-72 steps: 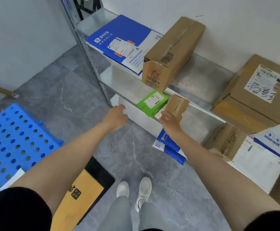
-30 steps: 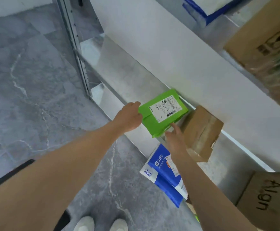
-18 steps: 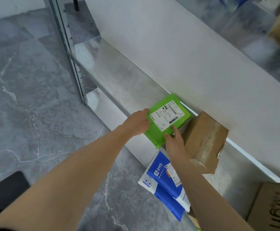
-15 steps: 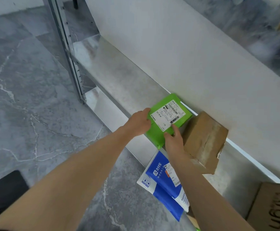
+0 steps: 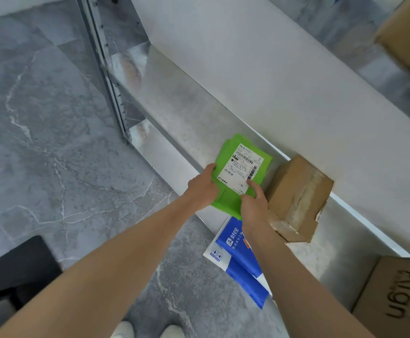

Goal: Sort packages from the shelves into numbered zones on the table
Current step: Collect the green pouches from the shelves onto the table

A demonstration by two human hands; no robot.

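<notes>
On the metal shelf (image 5: 179, 103), beside a cardboard box (image 5: 296, 198), my left hand (image 5: 202, 189) and right hand (image 5: 254, 203) both grip the green package (image 5: 225, 198), fingers curled on its edges.

Bright even light, soft shadows, sheen on metal shelf (image 5: 172, 98), top-right corner blurred (wide-angle bending at edges).
</notes>
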